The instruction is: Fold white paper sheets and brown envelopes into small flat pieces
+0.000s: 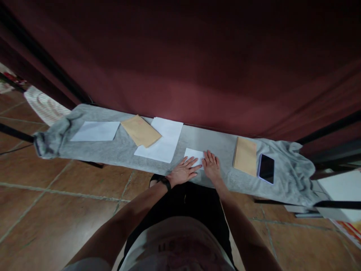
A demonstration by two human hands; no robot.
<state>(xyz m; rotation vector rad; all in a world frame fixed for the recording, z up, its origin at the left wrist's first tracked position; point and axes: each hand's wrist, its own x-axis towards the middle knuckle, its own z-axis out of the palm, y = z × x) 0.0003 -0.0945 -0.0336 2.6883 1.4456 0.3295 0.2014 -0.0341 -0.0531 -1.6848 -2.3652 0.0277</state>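
A small white piece of paper (194,153), seemingly folded, lies on the grey cloth near its front edge. My left hand (182,171) rests flat on its left and lower part, fingers spread, with a dark band at the wrist. On its right edge lies my right hand (211,165), palm down with fingers stretched out. Both hands press from above and grip nothing. To the left, white sheets (166,145) lie partly under a stack of brown envelopes (139,130). Part of the small paper is hidden under my fingers.
Grey cloth (197,137) covers the narrow table, rumpled at both ends. Another white sheet (97,131) lies far left. On the right are more brown envelopes (245,156) and a phone (266,168). A dark red curtain (197,75) hangs along the back edge.
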